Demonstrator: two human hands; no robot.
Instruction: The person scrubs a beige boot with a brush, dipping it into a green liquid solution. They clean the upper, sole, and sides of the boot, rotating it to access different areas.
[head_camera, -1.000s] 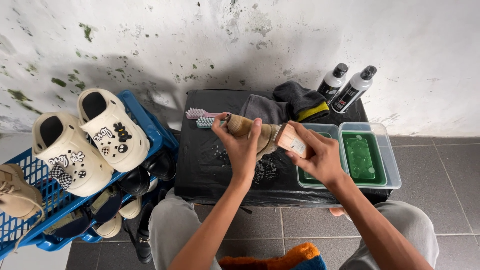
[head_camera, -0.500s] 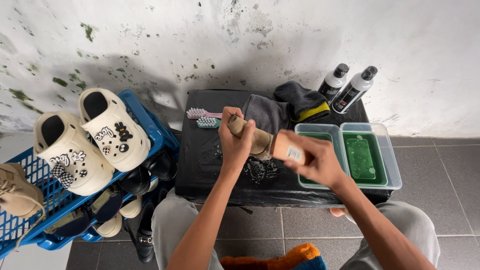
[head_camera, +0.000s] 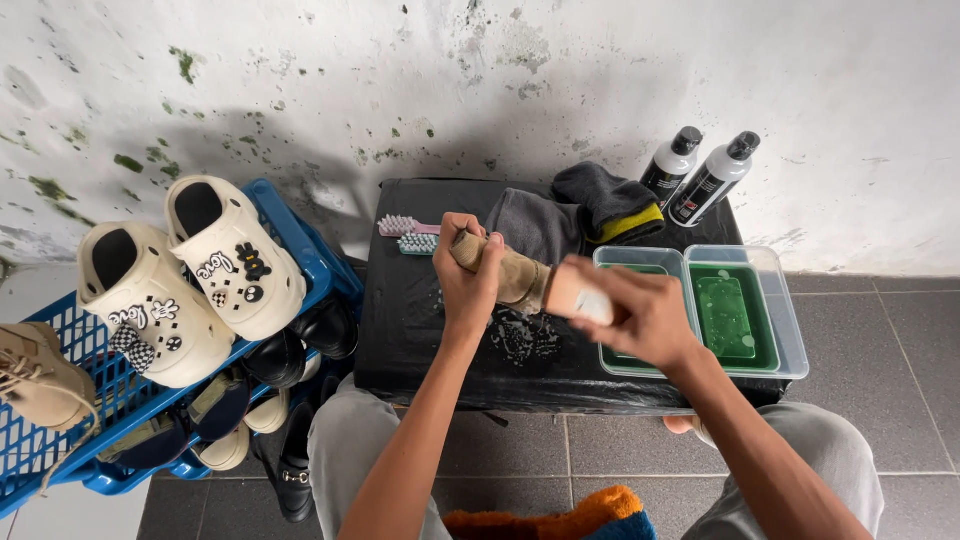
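Tan suede shoe was held above the middle of the black-covered worktop, clamped at its near end by the left hand so that it was steadied. The right hand was closed on a pale brush pressed against the shoe's other end, seemingly so that scrubbing could be done over the foam flecks lying beneath. A clear tray of green liquid was set at the right edge, within reach of the brush. Two small brushes were laid at the back-left part, a grey cloth and a dark sponge mitt along the back edge, and two bottles at the back-right corner. A blue crate with white clogs was stood on the floor to the left. Compared with half a second earlier, the right hand had been shifted slightly lower and rightward along the shoe, while the left grip was kept unchanged.
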